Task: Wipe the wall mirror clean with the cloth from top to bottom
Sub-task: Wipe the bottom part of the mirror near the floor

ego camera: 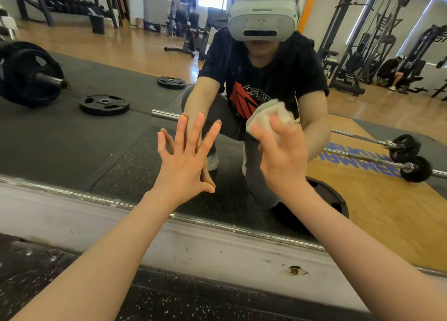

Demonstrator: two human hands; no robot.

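The wall mirror fills the upper part of the view; its lower edge runs diagonally above a pale, scuffed baseboard strip, which meets the dark speckled floor.

Left hand: placed flat against the glass near the lower edge of the mirror. The fingers are straight and spread apart, holding nothing. Their reflection meets them at the fingertips.

Right hand: raised at the glass to the right of the left hand, slightly higher. Its fingers are curled and clamped on the cloth.

Cloth: a white, bunched wad, held at the mirror surface in the lower central area of the glass, just above the right-hand knuckles. Whether it is pressed fully against the glass cannot be determined.

Reflected in the mirror: the crouching person in a dark T-shirt and grey trousers, wearing a grey headset. Behind, a barbell lies on a yellow platform at the right side of the mirror. Two loose weight plates lie on dark matting at the left, near a loaded barbell end. A dumbbell rack stands at the upper left corner, and cable machines at the upper right.
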